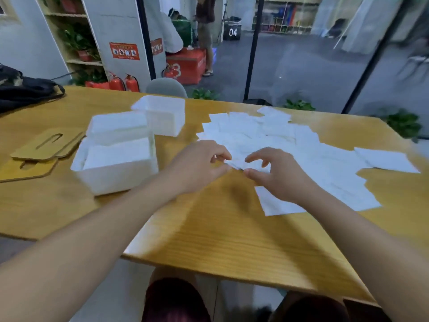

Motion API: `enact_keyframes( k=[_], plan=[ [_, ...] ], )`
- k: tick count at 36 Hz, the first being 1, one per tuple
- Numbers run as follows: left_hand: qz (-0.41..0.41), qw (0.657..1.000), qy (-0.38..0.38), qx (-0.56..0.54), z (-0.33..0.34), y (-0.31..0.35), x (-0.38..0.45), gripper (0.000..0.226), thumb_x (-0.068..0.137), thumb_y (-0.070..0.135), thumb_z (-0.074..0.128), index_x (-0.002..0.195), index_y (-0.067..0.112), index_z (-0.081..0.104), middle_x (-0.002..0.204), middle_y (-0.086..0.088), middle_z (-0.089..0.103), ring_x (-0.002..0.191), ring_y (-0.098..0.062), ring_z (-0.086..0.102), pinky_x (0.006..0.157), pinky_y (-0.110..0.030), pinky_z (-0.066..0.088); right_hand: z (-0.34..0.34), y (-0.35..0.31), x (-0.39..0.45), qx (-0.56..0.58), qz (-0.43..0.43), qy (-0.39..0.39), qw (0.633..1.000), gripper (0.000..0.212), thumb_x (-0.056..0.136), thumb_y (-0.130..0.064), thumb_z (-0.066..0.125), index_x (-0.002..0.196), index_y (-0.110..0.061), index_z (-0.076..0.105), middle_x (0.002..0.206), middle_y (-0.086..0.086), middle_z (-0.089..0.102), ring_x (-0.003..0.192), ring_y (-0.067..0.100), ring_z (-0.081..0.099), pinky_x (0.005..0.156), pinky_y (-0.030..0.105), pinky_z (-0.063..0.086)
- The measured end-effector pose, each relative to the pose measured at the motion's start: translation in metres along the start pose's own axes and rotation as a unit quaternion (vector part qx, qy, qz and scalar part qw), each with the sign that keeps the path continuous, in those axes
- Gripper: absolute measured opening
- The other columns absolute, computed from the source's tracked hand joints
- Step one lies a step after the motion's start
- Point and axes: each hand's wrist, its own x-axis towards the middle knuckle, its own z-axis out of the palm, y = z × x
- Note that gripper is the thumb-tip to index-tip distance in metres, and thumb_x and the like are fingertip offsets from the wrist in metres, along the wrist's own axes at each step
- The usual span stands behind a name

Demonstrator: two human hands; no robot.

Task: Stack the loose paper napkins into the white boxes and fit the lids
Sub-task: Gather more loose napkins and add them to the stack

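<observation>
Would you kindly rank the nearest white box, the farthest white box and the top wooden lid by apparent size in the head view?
1. Nearest white box.
2. Farthest white box and top wooden lid: they look alike, and differing distance from the camera leaves them unranked.

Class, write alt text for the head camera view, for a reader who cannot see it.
Two bare hands, left hand and right hand, pinch a paper napkin at the near edge of a spread of loose napkins on a wooden table. To the left stand three white boxes, the nearest filled with napkins, beside flat wooden lids.
</observation>
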Motion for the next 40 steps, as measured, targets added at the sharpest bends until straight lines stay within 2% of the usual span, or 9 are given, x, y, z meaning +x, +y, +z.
enact_keyframes(
  k=[6, 10, 16, 21, 28, 31, 34, 38, 40],
  plan=[
    [0.029, 0.997, -0.064, -0.039, 0.06, 0.031, 0.027, 0.021, 0.1, 0.045, 0.075, 0.12, 0.038, 0.077, 0.111, 0.018, 0.068, 0.102, -0.002, 0.062, 0.096, -0.035, 0.053, -0.012, 0.065, -0.032, -0.016, 0.031, 0.036, 0.999, 0.025, 0.091, -0.046, 0.083, 0.114, -0.038, 0.078, 0.123, -0.017, 0.068, 0.107, 0.01, 0.063, 0.103, 0.047, 0.051],
    [0.04, 0.995, -0.078, -0.045, 0.085, 0.044, 0.036, 0.026, 0.092, 0.064, 0.077, 0.1, 0.039, 0.074, 0.095, 0.019, 0.066, 0.096, 0.001, 0.057, 0.081, -0.028, 0.048, -0.017, 0.086, -0.042, -0.012, -0.009, 0.058, 0.998, 0.018, 0.095, -0.045, 0.08, 0.113, -0.043, 0.077, 0.125, -0.024, 0.065, 0.114, 0.005, 0.059, 0.103, 0.044, 0.05],
    [0.021, 0.997, -0.072, -0.023, 0.108, 0.045, 0.03, 0.043, 0.079, 0.077, 0.077, 0.098, 0.043, 0.06, 0.095, 0.019, 0.059, 0.097, 0.001, 0.051, 0.078, -0.026, 0.047, -0.017, 0.097, -0.053, 0.015, -0.021, 0.068, 0.997, 0.016, 0.097, -0.033, 0.082, 0.11, -0.039, 0.077, 0.126, -0.024, 0.065, 0.118, 0.007, 0.058, 0.098, 0.039, 0.054],
    [0.005, 0.995, -0.058, -0.078, 0.115, 0.039, 0.022, 0.027, 0.087, 0.063, 0.08, 0.092, 0.044, 0.06, 0.095, 0.019, 0.061, 0.101, -0.001, 0.053, 0.079, -0.026, 0.045, -0.023, 0.092, -0.057, 0.025, -0.021, 0.075, 0.997, 0.019, 0.096, -0.028, 0.082, 0.11, -0.038, 0.077, 0.126, -0.024, 0.065, 0.122, 0.007, 0.058, 0.1, 0.029, 0.049],
    [0.037, 0.978, -0.081, -0.189, 0.101, 0.032, 0.018, 0.014, 0.1, 0.033, 0.079, 0.096, 0.04, 0.067, 0.108, 0.015, 0.066, 0.105, -0.012, 0.062, 0.083, -0.019, 0.045, -0.028, 0.079, -0.062, 0.049, -0.031, 0.059, 0.997, 0.03, 0.098, -0.037, 0.08, 0.127, -0.036, 0.075, 0.134, -0.025, 0.065, 0.135, 0.008, 0.054, 0.112, 0.037, 0.045],
    [0.054, 0.958, -0.129, -0.25, 0.085, 0.019, 0.014, 0.006, 0.103, 0.031, 0.077, 0.105, 0.03, 0.071, 0.116, 0.008, 0.074, 0.106, -0.023, 0.071, 0.087, -0.038, 0.057, -0.025, 0.071, -0.067, 0.041, -0.047, 0.027, 0.998, 0.049, 0.101, -0.048, 0.075, 0.148, -0.045, 0.058, 0.14, -0.031, 0.062, 0.14, 0.009, 0.047, 0.112, 0.037, 0.04],
    [0.052, 0.944, -0.138, -0.296, 0.072, 0.001, 0.005, 0.011, 0.102, 0.029, 0.079, 0.107, 0.021, 0.074, 0.116, -0.002, 0.078, 0.102, -0.029, 0.075, 0.084, -0.047, 0.062, -0.014, 0.067, -0.067, 0.023, -0.037, 0.014, 0.999, 0.049, 0.101, -0.057, 0.069, 0.148, -0.052, 0.053, 0.124, -0.03, 0.067, 0.129, 0.01, 0.047, 0.104, 0.028, 0.039],
    [0.048, 0.945, -0.12, -0.299, 0.061, -0.017, -0.006, 0.009, 0.097, 0.019, 0.082, 0.101, 0.017, 0.074, 0.113, -0.003, 0.079, 0.104, -0.026, 0.077, 0.08, -0.026, 0.058, 0.002, 0.058, -0.063, -0.017, -0.038, 0.02, 0.999, 0.044, 0.099, -0.052, 0.07, 0.141, -0.053, 0.057, 0.106, -0.028, 0.064, 0.112, 0.006, 0.045, 0.09, 0.021, 0.043],
    [0.038, 0.956, -0.11, -0.271, 0.057, -0.025, -0.009, 0.012, 0.093, 0.021, 0.083, 0.101, 0.02, 0.073, 0.112, -0.002, 0.077, 0.1, -0.026, 0.076, 0.08, -0.039, 0.062, 0.009, 0.052, -0.06, -0.026, -0.045, 0.019, 0.998, 0.041, 0.1, -0.046, 0.071, 0.139, -0.05, 0.059, 0.103, -0.029, 0.062, 0.112, 0.0, 0.043, 0.088, 0.019, 0.041]
  ],
)
